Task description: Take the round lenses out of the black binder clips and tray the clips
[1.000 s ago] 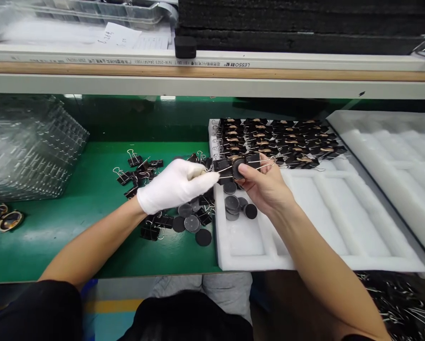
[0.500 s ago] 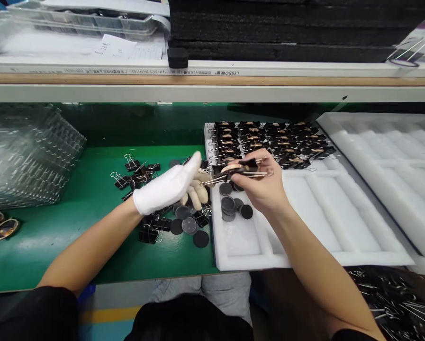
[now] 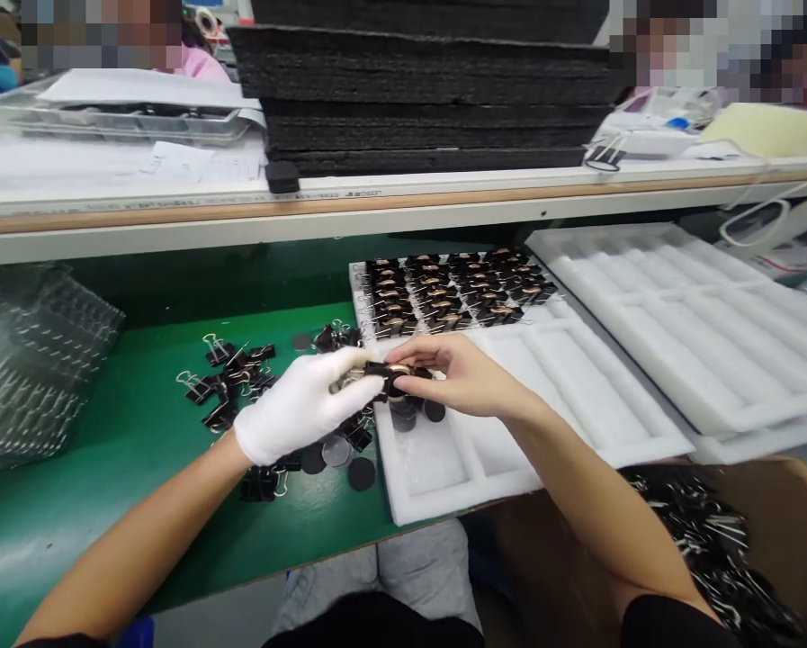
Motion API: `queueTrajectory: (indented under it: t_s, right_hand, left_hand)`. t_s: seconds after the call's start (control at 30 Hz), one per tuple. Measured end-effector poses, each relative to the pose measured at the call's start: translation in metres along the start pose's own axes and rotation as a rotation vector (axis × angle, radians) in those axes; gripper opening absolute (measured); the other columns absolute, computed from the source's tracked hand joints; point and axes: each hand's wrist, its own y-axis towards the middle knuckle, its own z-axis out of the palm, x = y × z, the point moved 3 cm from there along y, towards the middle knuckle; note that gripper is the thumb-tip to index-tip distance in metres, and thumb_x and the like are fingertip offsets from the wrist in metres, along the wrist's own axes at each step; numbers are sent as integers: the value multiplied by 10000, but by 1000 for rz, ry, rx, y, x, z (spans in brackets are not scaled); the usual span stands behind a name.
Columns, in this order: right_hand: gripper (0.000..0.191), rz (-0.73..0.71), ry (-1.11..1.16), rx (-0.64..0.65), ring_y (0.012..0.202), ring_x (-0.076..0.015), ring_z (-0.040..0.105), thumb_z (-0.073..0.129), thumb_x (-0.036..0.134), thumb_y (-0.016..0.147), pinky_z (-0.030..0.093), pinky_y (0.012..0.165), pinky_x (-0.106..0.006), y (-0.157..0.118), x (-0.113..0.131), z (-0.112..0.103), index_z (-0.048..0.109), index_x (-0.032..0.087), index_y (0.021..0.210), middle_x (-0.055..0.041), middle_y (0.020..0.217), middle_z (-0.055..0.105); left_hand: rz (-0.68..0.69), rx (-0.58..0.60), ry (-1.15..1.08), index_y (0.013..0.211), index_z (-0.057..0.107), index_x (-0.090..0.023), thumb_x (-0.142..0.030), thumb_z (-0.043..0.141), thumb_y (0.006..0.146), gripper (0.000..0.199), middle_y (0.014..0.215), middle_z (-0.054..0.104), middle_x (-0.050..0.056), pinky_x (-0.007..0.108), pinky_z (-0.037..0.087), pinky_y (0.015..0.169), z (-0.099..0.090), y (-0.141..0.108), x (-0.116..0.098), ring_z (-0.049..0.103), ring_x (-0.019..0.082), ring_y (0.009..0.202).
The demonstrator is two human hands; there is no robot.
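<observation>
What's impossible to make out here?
All in the head view:
Clipped piece: partly covered by left hand and right hand.
Discs in white tray: partly hidden by those hands.
Writing on papers: blurred and too small.
Clear plastic stack: cut off by left edge.

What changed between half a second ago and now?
The left hand, whose thumb was raised away from the clipped piece, has closed on the black binder clip at the piece's left end. The camera view has shifted, showing more above the shelf. The right hand still holds the piece; the rows of clipped pieces on the white tray and loose clips look unchanged.
</observation>
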Motion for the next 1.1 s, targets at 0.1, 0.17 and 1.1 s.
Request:
queueTrajectory:
  t_s: [0.1,0.17,1.1]
  right_hand:
    - [263,-12,-177,-65,969,-255,776,775,348,849,622,928,-437,-4,-6,-36,810,248,1091,-51,1066,822]
    - [256,-3,-383,-178,981,-276,768,762,378,843,604,954,-469,-13,-10,-88,825,273,1068,-42,1057,824]
    - [288,144,-1044,-598,1092,-362,722,652,305,874,572,969,-535,-67,-48,-257,807,225,1103,-131,1155,783]
  left_hand:
    - [47,89,109,1440,579,-244,-507,477,1036,493,1151,768,37,318,549,848,3,-2,0,719,206,980]
    - [51,110,182,1482,547,-261,-528,455,1043,522,1288,735,52,348,553,939,3,-3,2,708,233,1107]
    - [8,154,274,1385,644,-334,-592,421,1037,487,1394,703,-10,344,553,1022,-7,3,11,691,250,1228]
